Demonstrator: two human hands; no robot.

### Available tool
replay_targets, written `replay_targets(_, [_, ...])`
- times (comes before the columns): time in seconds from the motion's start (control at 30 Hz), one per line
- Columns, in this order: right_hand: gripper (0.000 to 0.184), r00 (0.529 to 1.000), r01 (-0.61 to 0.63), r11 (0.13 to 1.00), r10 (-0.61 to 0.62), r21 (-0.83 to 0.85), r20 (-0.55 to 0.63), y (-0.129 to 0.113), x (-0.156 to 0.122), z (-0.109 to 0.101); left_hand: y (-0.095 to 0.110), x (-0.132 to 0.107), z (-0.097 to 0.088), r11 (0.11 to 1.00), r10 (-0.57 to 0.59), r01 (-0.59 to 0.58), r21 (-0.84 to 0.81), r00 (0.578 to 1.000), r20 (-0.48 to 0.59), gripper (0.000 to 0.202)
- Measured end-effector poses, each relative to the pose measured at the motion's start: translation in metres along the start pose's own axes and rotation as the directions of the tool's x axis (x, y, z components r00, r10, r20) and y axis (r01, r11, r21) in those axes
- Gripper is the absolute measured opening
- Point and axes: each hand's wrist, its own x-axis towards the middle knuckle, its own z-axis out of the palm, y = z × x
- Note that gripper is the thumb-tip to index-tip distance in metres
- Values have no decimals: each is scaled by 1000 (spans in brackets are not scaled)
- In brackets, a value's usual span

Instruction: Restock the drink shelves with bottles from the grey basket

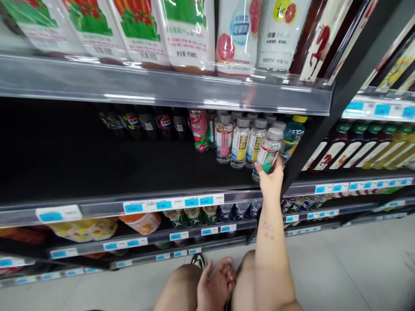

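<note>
My right hand reaches up to the black middle shelf and grips a small clear bottle with a green and red label and a grey cap, tilted to the left. It is at the front right of a cluster of similar clear soda bottles. My left hand rests low between my bare knees, fingers loosely curled, holding nothing that I can see.
Dark cola bottles stand at the back of the shelf, with a pink bottle and a blue yellow-capped bottle beside the cluster. White-labelled bottles fill the shelf above. A black upright post borders the right. Grey tiled floor below.
</note>
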Motion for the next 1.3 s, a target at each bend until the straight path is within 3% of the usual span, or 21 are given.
replay_targets(0.13, [109,998,68,969,-62,-236,31,-19,-11,-10,0,3,2,1000,-5,5,9,1000,0,45])
replay_targets(0.2, [126,987,135,916,-90,-377,136,-34,-24,-15,-1,4,1,1000,-7,7,16,1000,9,44])
replay_targets(0.27, [131,963,179,890,-71,-419,261,-47,-37,-19,-1,5,-1,1000,-3,3,24,1000,14,43])
replay_targets(0.43, [112,961,82,896,45,-436,272,-62,-46,-27,0,4,-6,999,13,-12,49,1000,-12,41])
replay_targets(0.6, [77,944,188,880,-40,-436,328,-66,-45,-36,4,4,-11,998,30,-28,57,999,-27,41])
replay_targets(0.7, [64,950,240,851,-106,-467,294,-58,-49,-17,6,4,-14,998,33,-30,57,998,-45,39])
replay_targets(0.77, [62,967,233,842,-148,-486,208,-50,-52,5,6,5,-15,998,34,-31,55,998,-57,39])
replay_targets(0.83, [62,986,168,840,-151,-516,76,-44,-53,27,6,5,-15,997,38,-34,62,997,-62,40])
replay_targets(0.93, [69,999,11,809,-29,-588,-21,-46,-51,44,7,5,-14,997,37,-33,75,998,-54,42])
replay_targets(1.03, [64,994,-87,785,113,-613,4,-54,-45,38,7,4,-12,997,35,-32,76,999,-41,41])
replay_targets(1.17, [42,990,-111,849,137,-517,13,-60,-31,17,7,2,-10,997,31,-28,76,999,-36,40])
replay_targets(1.3, [50,980,-92,872,164,-481,111,-67,-26,-9,7,0,-8,996,41,-39,83,999,-20,40])
